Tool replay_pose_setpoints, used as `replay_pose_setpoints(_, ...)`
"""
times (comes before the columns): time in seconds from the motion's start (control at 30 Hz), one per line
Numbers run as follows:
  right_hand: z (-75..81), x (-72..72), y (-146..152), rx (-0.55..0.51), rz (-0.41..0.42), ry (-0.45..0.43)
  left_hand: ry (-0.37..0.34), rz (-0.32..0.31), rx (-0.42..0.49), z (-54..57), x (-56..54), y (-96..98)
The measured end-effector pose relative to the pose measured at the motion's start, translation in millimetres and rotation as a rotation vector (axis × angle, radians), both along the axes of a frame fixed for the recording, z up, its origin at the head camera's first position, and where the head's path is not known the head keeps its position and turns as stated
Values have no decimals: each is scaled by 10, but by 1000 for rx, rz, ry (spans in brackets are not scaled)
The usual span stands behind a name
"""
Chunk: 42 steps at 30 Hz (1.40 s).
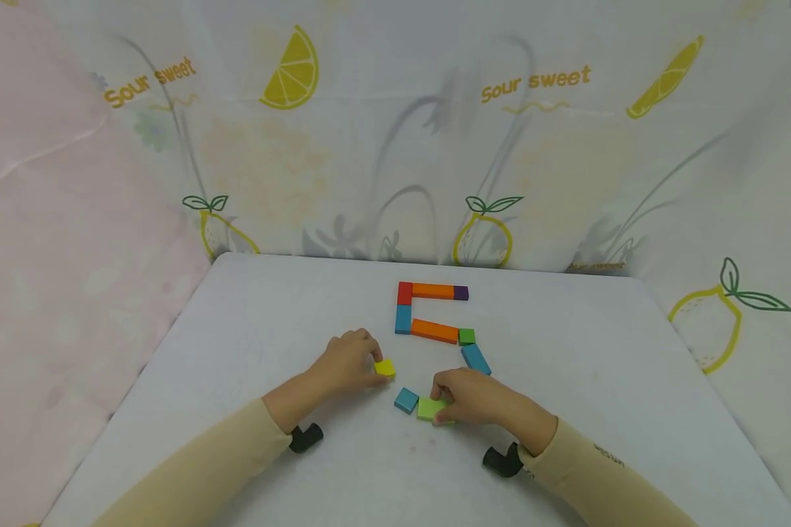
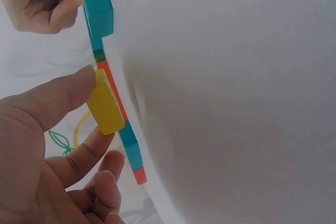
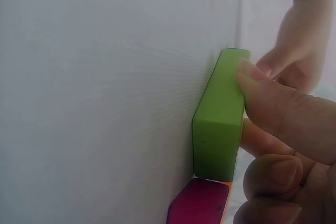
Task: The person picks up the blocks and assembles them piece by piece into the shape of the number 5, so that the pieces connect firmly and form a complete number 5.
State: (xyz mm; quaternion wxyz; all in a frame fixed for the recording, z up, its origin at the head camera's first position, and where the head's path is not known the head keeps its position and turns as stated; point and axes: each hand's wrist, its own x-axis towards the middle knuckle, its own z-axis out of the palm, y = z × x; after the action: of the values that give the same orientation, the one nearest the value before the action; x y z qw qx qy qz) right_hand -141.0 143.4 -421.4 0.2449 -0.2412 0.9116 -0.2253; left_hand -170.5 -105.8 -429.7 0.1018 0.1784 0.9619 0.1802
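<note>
My left hand (image 1: 349, 362) pinches a small yellow block (image 1: 385, 368) between thumb and index finger; the left wrist view shows this yellow block (image 2: 106, 109) close up. To its right, my right hand (image 1: 471, 395) grips a light green rectangular block (image 1: 427, 410) between thumb and fingers. In the right wrist view the thumb presses along one edge of the green block (image 3: 218, 124). A small blue block (image 1: 406, 400) lies against the green block's left end, between both hands. Just beyond my right hand lies a longer blue block (image 1: 476, 359), slanted.
On the white table (image 1: 290, 307), farther back, blocks form a connected bent line: purple (image 1: 461, 293), orange (image 1: 433, 291), red (image 1: 405, 293), blue (image 1: 403, 319), another orange (image 1: 435, 331) and dark green (image 1: 466, 337). A lemon-print cloth (image 1: 369, 146) hangs behind the table.
</note>
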Motion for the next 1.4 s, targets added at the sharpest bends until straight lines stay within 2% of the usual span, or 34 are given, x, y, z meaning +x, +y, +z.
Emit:
replay_pose_setpoints(0.33,3,6,-6,-4,-1,1,15,-23,-47,-39,40,66)
replay_pose_setpoints(0.53,17,2,-14,-3,0,-6,-10,-36,-43,-13,38,47)
replay_pose_setpoints(0.73,28,-2,-15,0,-12,-22,-60,-91,31,53,-44,2)
replay_pose_setpoints(0.87,30,-2,-13,-3,-11,-22,-96,-142,59,57,-84,-18)
replay_pose_setpoints(1.07,12,-6,-13,-12,9,-9,-154,-104,64,-2,-102,-46)
replay_pose_setpoints(1.4,15,0,-6,-11,0,-8,-133,-117,78,-78,-98,-32)
